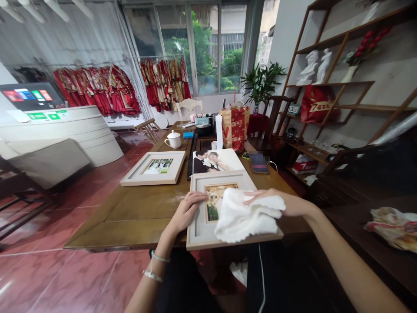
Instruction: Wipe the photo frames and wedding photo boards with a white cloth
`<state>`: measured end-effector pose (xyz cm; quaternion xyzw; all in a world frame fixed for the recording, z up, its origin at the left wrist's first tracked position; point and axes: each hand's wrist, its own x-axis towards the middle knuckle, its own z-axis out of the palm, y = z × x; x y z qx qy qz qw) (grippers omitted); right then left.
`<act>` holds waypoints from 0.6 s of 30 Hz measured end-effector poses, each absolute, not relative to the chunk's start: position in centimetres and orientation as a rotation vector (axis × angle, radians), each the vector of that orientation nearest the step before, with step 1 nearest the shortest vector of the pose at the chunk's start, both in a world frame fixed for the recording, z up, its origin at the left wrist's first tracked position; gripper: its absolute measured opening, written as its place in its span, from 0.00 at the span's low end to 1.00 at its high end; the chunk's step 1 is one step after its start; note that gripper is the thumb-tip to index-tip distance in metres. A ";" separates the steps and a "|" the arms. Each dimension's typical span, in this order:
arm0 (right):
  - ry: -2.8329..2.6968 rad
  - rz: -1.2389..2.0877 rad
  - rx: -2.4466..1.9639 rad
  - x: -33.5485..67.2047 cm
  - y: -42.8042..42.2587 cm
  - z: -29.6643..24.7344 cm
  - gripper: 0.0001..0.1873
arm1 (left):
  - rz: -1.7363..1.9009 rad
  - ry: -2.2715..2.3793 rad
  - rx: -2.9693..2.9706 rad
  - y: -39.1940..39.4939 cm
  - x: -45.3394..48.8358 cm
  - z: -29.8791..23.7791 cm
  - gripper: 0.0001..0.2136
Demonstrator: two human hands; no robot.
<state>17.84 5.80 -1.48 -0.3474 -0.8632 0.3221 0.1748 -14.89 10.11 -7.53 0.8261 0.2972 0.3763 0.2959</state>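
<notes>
A light wooden picture frame (195, 232) lies at the table's near edge, with a small photo (212, 208) set inside its pale mat. My left hand (189, 208) rests across the frame's left side, fingers stretched out flat over the edge. In my right hand (276, 200) is a crumpled white cloth (246, 219), spread over the right part of the frame and covering much of the photo. The cloth hides some of my right fingers. Just behind the frame lies a large wedding photo print (228, 161). Another framed picture (153, 169) lies to the left.
On the wooden table (130, 217) stand a white lidded cup (173, 139), a small blue box (188, 135) and a paper bag (235, 128). A phone (259, 163) with a white cable lies at the right. Wooden shelves (342, 82) and a dark chair (276, 117) stand further right.
</notes>
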 end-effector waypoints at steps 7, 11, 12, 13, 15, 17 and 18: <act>-2.551 1.021 -0.639 11.3 2.8 -0.6 0.19 | 1.008 0.795 2.183 10.1 -14.8 -7.5 0.15; -2.621 0.998 -0.569 9.1 1.9 -1.1 0.20 | 1.017 0.777 2.184 10.0 -14.9 -7.4 0.15; -2.624 1.003 -0.599 9.5 1.8 -1.1 0.21 | 1.011 0.787 2.186 10.0 -14.9 -7.5 0.15; -2.618 1.008 -0.652 10.2 1.7 -1.0 0.21 | 1.005 0.799 2.187 10.0 -14.9 -7.5 0.16; -2.588 1.007 -0.791 12.2 1.8 -0.7 0.21 | 1.000 0.809 2.190 10.0 -14.9 -7.5 0.16; -2.520 0.929 -0.983 14.4 2.2 -0.8 0.21 | 1.001 0.796 2.196 10.0 -14.9 -7.5 0.16; -2.469 0.846 -1.089 15.4 2.7 -1.0 0.20 | 1.004 0.790 2.197 10.0 -14.9 -7.5 0.16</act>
